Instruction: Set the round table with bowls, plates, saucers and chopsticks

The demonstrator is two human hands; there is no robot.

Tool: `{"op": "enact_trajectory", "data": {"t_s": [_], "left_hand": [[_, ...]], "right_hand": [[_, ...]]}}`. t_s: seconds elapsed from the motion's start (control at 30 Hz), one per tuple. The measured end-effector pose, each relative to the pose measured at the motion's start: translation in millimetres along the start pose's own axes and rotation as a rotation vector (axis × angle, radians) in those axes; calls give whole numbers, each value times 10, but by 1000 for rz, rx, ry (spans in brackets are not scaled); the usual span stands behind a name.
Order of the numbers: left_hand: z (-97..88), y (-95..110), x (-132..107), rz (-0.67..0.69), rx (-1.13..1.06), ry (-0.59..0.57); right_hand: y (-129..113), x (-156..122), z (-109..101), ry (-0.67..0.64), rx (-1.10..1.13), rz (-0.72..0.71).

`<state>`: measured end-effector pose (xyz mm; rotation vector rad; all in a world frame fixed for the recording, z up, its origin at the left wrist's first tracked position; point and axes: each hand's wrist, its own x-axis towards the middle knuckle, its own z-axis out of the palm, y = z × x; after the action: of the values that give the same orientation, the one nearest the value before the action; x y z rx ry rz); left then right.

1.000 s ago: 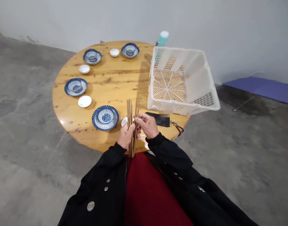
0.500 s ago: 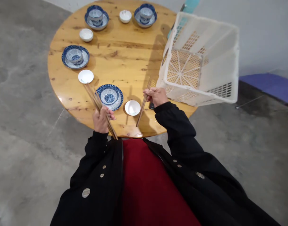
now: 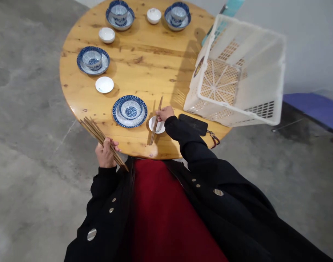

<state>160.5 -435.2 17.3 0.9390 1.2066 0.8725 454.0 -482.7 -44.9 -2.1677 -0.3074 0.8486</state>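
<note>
My left hand (image 3: 105, 153) is closed around a bundle of wooden chopsticks (image 3: 93, 130) at the table's near left edge. Between the fingertips of my right hand (image 3: 164, 113) is a pair of chopsticks (image 3: 155, 129), held over the left part of a small white dish (image 3: 161, 128). Whether the pair touches the dish or table, I cannot tell. Left of it, a blue-and-white bowl (image 3: 131, 110) sits on a matching plate (image 3: 116, 118). Part of the white dish is hidden by my right hand and the chopsticks.
Around the round wooden table (image 3: 144, 76) stand more blue-and-white bowls on plates, such as one bowl (image 3: 92, 59) at left, with small white dishes (image 3: 104, 84) between them. A white plastic basket (image 3: 282, 72) rests on the right side. Near it lies a black phone (image 3: 193, 124) with a strap.
My right hand has moved left with its chopsticks, from beside the white dish to over it. My left hand has drawn away to the left with the bundle. The phone has come into sight.
</note>
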Motion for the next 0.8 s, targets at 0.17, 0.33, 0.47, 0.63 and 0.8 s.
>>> {"op": "enact_trajectory", "data": {"t_s": [0.17, 0.33, 0.47, 0.63, 0.8], "left_hand": [[55, -16, -13, -4, -22, -23], [87, -25, -3, -8, -36, -39], [91, -34, 16, -12, -33, -44], [106, -32, 21, -3, -27, -40], [119, -8, 13, 0, -35, -45]], "right_hand": [[67, 27, 14, 78, -196, -58], [114, -12, 1, 74, -118, 18], [110, -24, -16, 31, 4, 29], [125, -28, -16, 23, 61, 25], [129, -60, -35, 20, 54, 5]]}}
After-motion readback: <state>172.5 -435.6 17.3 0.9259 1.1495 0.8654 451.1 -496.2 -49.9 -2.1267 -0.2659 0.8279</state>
